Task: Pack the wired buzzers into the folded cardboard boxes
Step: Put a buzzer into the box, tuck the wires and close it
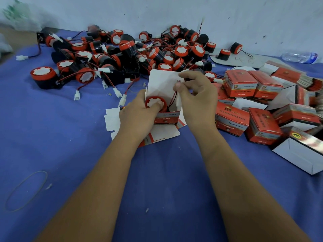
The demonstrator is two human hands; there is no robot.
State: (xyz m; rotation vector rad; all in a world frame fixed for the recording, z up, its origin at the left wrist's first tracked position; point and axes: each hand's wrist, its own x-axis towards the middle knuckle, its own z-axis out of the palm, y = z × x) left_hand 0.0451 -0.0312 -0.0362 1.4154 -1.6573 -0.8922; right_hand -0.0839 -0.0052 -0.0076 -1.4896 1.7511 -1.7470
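An open red-and-white cardboard box (167, 117) stands in the middle of the blue cloth, its white lid flap (162, 81) raised. A red-faced black buzzer (154, 102) sits in its mouth. My left hand (138, 117) grips the box's left side, thumb pressing on the buzzer's face. My right hand (195, 95) pinches the buzzer's red-and-black wire (174, 96) and white plug above the box. A big heap of loose wired buzzers (122, 55) lies behind the box.
Several closed red boxes (244, 84) and open white-sided ones (300, 154) are piled at the right. Flat unfolded box blanks (111, 117) lie under my left hand. A plastic bottle (298, 57) lies far right by the wall. A rubber band (26, 191) rests at the lower left.
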